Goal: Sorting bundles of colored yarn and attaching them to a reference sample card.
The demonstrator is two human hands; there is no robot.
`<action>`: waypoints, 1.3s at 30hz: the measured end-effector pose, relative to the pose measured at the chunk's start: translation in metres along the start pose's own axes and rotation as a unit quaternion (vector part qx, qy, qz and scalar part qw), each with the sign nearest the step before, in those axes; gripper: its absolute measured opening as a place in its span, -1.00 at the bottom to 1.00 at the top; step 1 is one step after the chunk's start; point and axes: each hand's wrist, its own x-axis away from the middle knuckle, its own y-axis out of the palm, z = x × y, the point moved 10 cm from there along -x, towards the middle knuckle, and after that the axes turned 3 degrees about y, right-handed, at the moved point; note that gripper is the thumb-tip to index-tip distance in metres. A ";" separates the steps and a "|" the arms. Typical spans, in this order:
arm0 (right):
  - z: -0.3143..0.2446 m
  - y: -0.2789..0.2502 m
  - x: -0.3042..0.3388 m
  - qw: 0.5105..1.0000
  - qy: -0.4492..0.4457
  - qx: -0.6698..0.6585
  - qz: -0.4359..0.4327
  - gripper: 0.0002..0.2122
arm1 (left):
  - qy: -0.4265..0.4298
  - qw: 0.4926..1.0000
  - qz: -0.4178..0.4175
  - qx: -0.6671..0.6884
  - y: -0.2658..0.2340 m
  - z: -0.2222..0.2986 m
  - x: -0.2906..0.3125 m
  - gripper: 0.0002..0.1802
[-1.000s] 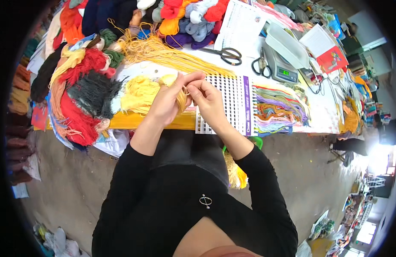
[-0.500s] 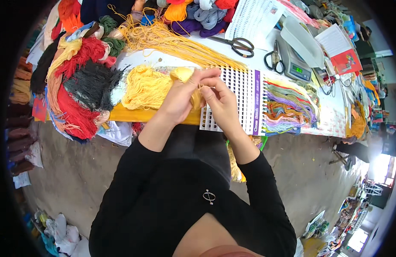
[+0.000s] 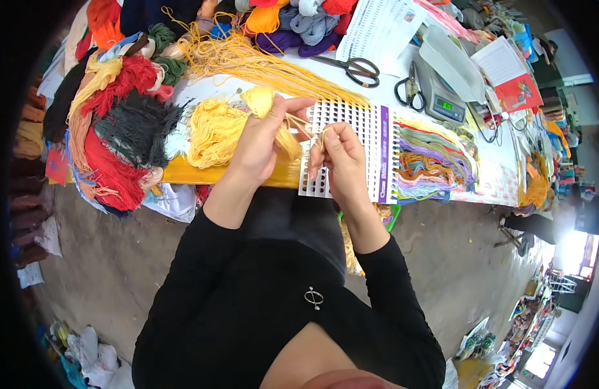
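My left hand (image 3: pixel 259 144) is closed around a bundle of pale yellow thread (image 3: pixel 259 100), whose looped end sticks out above the thumb and whose tail hangs by the palm. A few strands run across from it to my right hand (image 3: pixel 343 155), which pinches them between thumb and fingertips. Both hands are above the left edge of a white card punched with rows of holes (image 3: pixel 366 139), which has a purple printed strip (image 3: pixel 384 154). Left of my left hand lies a loose heap of yellow thread (image 3: pixel 212 133) at the table's front.
Long golden strands (image 3: pixel 267 61) stretch over the table behind my hands. Black scissors (image 3: pixel 361 71) and a second pair (image 3: pixel 411 94) lie near a digital scale (image 3: pixel 442 91). Multicoloured threads (image 3: pixel 432 159) hang from the card's right side. Red and black yarn (image 3: pixel 137 123) is piled at left.
My hands have moved apart, and thread now spans the space between them. My right hand has shifted slightly right and down; the bundle stays in my left hand.
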 end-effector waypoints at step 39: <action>-0.016 0.024 0.004 0.995 -0.067 0.075 0.019 -0.92 | -0.070 0.992 -0.109 0.002 0.028 -0.004 0.019 -0.51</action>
